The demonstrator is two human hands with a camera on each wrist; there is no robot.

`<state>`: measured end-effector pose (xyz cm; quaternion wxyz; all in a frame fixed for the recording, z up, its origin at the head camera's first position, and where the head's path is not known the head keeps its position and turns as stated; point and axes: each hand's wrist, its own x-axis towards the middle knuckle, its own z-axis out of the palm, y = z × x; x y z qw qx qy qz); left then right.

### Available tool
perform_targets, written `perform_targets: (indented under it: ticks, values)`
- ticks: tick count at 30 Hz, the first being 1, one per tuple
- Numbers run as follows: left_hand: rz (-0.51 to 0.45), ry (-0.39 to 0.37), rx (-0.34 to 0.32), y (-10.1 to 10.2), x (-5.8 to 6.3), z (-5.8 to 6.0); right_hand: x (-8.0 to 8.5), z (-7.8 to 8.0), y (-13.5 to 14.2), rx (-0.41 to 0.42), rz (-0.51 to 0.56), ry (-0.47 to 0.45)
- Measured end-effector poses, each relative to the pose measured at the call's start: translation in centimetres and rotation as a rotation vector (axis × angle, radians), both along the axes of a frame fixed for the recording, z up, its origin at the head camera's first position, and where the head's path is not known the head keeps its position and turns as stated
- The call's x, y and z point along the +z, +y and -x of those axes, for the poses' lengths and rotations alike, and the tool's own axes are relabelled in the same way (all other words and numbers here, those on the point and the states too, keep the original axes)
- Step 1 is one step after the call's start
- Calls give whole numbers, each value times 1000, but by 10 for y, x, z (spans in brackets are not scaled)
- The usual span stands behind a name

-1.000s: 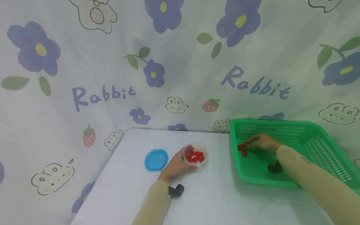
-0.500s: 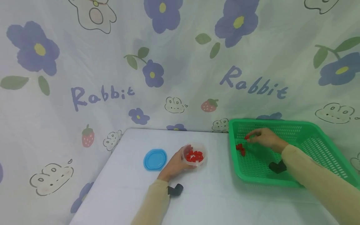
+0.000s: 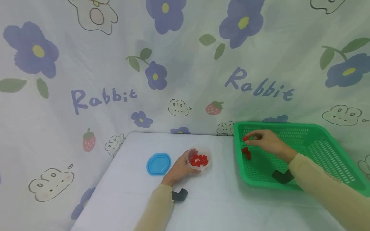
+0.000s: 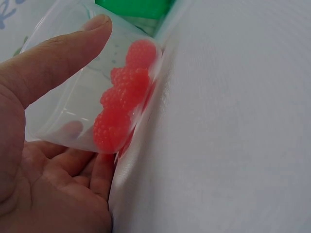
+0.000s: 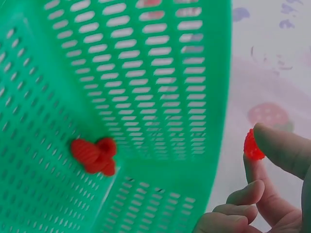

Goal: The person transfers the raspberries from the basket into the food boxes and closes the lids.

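Observation:
My left hand (image 3: 180, 166) grips a clear plastic cup (image 3: 208, 157) from its left side, thumb on one side and fingers curled around the other. Several red raspberries (image 4: 124, 92) lie in the bottom of the cup, which stands on the white table. Between thumb and fingertip, my right hand (image 3: 267, 141) pinches one raspberry (image 5: 253, 145). That hand is up over the left end of the green basket (image 3: 245, 178), near its rim. Below it, a small cluster of raspberries (image 5: 95, 155) rests in the basket's corner.
Left of the cup a blue lid (image 3: 158, 164) lies flat on the white table (image 3: 214, 199). Behind the table hangs a printed curtain (image 3: 185, 80) that reaches close to the basket's back rim.
My right hand has picked a raspberry off the cluster, lifted it, and moved it left toward the basket's rim. The left hand and cup have stayed in place.

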<state>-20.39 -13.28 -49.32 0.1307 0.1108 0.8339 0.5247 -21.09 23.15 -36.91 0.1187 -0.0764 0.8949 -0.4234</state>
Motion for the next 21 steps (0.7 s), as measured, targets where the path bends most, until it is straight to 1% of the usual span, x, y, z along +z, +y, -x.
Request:
perform_targets:
  ticks: [5, 11, 15, 21]
  values:
    - [-8, -5, -1, 0, 0, 1, 8, -7, -12, -21, 5, 43]
    - [-14, -7, 3, -1, -2, 0, 12, -14, -26, 2, 32, 100]
    - [-12, -5, 8, -1, -2, 1, 15, -19, -37, 7, 73, 96]
    - [-8, 1, 6, -1, -1, 1, 16, -27, -52, -20, 131, 73]
